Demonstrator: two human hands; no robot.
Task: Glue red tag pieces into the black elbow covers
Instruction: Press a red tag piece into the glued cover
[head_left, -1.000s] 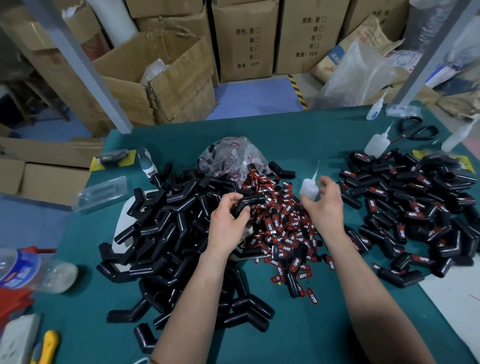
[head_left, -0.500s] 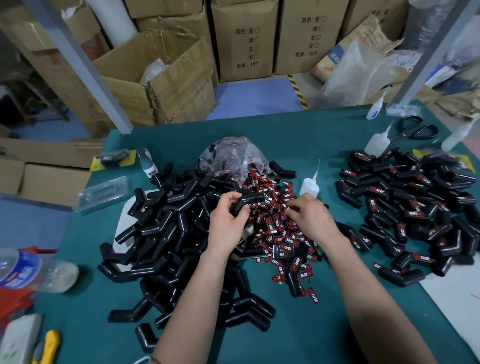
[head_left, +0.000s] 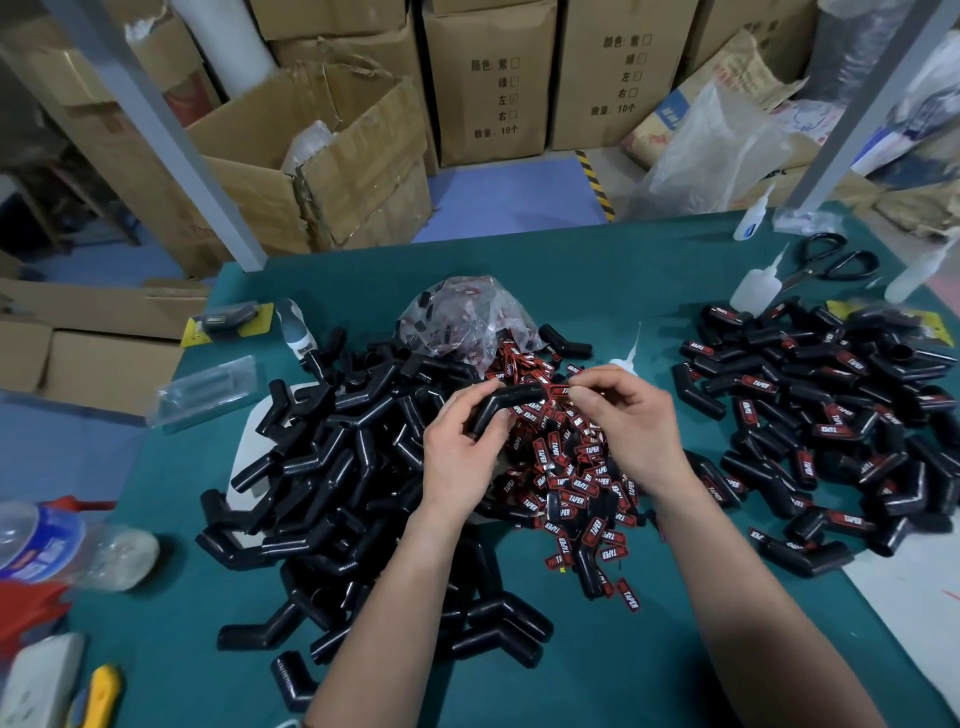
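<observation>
**Tag meeting cover above the loose heap**

Left hand (head_left: 457, 457) is gripping one black bent tubular elbow cover (head_left: 506, 402). Thumb and curled fingers are wrapping its lower leg, and the upper leg is pointing right.

Right hand (head_left: 623, 421) is pinching a small red printed tag piece (head_left: 558, 391) between thumb and forefinger tips, right at the cover's free end. The other fingers are curling loosely. Whether tag and cover are already touching, cannot tell.

Step in hand, as I am reading it: seating the tag on the cover. No glue is showing on either. The next move is calling for squaring the tag up and pressing it flat.

Both forearms are reaching in from the near edge and converging. The wrists are hovering over the heap of loose red tags (head_left: 571, 467).

A small white glue bottle with a thin nozzle (head_left: 623, 358) is standing just behind the right hand. A pile of bare black covers (head_left: 332, 467) is lying to the left and a pile of tagged covers (head_left: 831, 415) to the right, all on the green table (head_left: 649, 270).
</observation>
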